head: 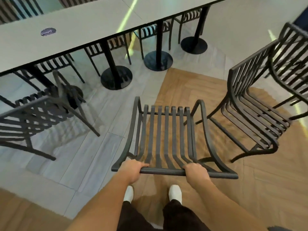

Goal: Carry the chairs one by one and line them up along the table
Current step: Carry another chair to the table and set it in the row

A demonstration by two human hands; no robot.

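Right now both hands, left (131,170) and right (196,172), grip the top rail of a slatted chair (164,135) facing the table (66,30).

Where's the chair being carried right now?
In the head view the held chair is bottom centre, both hands on its top rail, short of the table, between the left chair and the stacked chairs.
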